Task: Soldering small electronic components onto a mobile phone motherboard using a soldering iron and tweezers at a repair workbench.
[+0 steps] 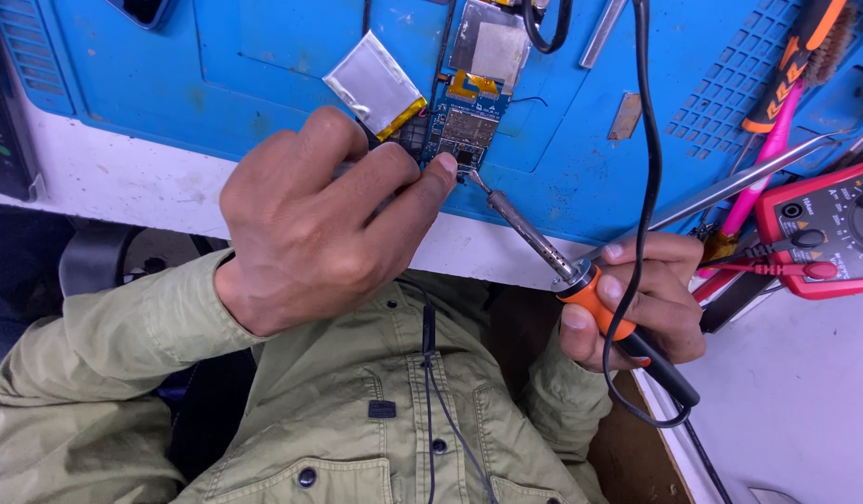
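Your right hand (637,299) is clenched around the orange grip of the iron (543,247), right of centre, its tip touching the board (464,121) at the upper middle of the frame. Your left hand (329,219) closes on a thin tool whose end is hidden, forefinger pressing the board's lower edge onto the blue mat (264,56). The board looks light, stiff and fragile, so steady it by its edges. The silver battery (374,84), just left of it, looks soft; avoid squeezing it.

Circuit board (469,126) on the mat (264,56) — battery (374,84) beside it, multimeter (828,229) far right.
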